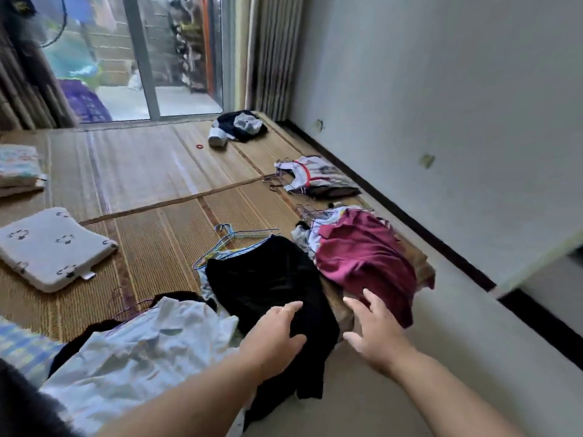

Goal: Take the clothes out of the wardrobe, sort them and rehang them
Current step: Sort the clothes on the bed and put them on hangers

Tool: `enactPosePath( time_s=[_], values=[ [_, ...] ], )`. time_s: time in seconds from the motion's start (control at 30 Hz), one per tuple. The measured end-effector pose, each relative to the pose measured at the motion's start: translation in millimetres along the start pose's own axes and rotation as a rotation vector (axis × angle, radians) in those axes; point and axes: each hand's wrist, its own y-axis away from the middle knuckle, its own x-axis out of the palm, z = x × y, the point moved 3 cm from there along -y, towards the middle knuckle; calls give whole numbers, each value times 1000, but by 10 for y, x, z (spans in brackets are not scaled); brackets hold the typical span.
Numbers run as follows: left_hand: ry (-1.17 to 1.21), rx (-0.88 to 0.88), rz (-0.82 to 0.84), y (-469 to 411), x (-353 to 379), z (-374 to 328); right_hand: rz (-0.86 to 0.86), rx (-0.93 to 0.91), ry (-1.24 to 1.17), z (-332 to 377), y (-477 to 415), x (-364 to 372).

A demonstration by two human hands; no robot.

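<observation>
1. Counted two hands. Left hand (277, 335): curled round a fold of the black garment (268, 285), thumb on top, fingers beneath.
2. Right hand (377, 329): spread wide, holding nothing, just beside the hem of the maroon top (362, 260).
3. Counted five heaps of clothes on the woven mat (151, 184): the black garment, the maroon top lying on a mixed pile, a white shirt (142, 348) nearest at left, a striped bundle (315, 176) farther along the wall side, and a dark bundle (243, 124) by the glass door (176, 58).
4. Saw wire hangers (239, 234) poking out beside the black garment, with more at the maroon and striped heaps; too tangled to count.
5. Noted one patterned pillow (53, 247), one folded blanket stack (19, 168) and one small red ring (199, 146), all on the mat, apart from the heaps.
</observation>
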Motion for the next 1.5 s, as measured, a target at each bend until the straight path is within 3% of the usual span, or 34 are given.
enactPosePath(
  time_s=[0.23, 0.5, 0.7, 0.97, 1.2, 1.5],
  values=[
    [-102, 147, 91, -554, 491, -1340, -57, 132, -104, -1252, 342, -661],
    [-167, 192, 178, -1453, 1005, -1840, -36, 201, -164, -2156, -90, -869],
    [-144, 145, 207, -2718, 1269, -1967, 8, 190, -125, -2807, -1284, -1123],
    [-144, 27, 122, -4398, 911, -2019, 129, 76, -82, -3035, -3253, -1564],
    [-83, -138, 17, -5089, 709, -1805, 252, -97, -21, -2997, -4517, -1659],
    [-31, -499, -142, -5705, 820, -1345, 457, -379, 139, -3091, -6150, -1428]
  ],
)
